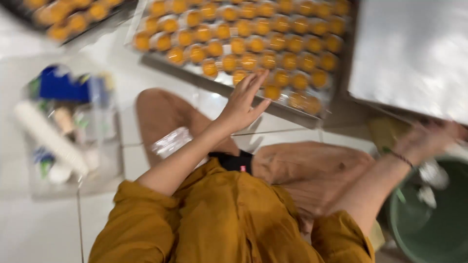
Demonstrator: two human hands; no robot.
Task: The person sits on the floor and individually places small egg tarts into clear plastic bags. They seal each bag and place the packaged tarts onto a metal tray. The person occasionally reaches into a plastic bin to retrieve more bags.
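Note:
My left hand (pixel 242 101) is raised with its fingers spread and nothing in it, at the near edge of a metal tray (pixel 195 82). The tray is filled with several rows of small round yellow pastries (pixel 249 61). My right hand (pixel 429 139) is blurred; it hovers at the rim of a green bucket (pixel 429 229), under the edge of a shiny silver sheet (pixel 409 48). A thin bracelet circles that wrist. Whether the right hand holds anything is unclear. I sit on the floor in a mustard shirt and tan trousers.
A second tray of yellow pastries (pixel 68 22) lies at the far left. A clear plastic box (pixel 63 131) with a white cup stack and blue packets stands on the white tiled floor to my left. A crumpled clear wrapper (pixel 170 141) rests on my knee.

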